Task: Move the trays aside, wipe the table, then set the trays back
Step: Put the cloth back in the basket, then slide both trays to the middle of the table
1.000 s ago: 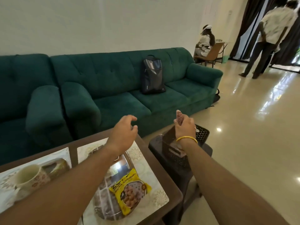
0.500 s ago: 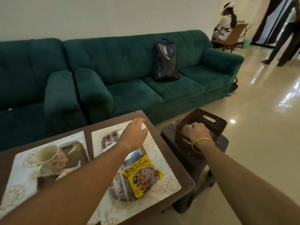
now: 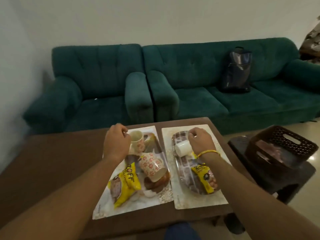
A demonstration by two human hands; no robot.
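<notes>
Hands point(image 3: 116, 144) point(image 3: 200, 142) curled over trays point(image 3: 156, 183) point(image 3: 183, 172), long axes running toward sofa point(image 3: 190, 80).

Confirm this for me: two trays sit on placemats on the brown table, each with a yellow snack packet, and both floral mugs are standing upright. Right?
Not quite. In the head view only the far floral mug stands upright; the near floral mug lies on its side on the left tray. The rest holds: right tray, both on placemats on the brown table, each with a yellow packet.
</notes>
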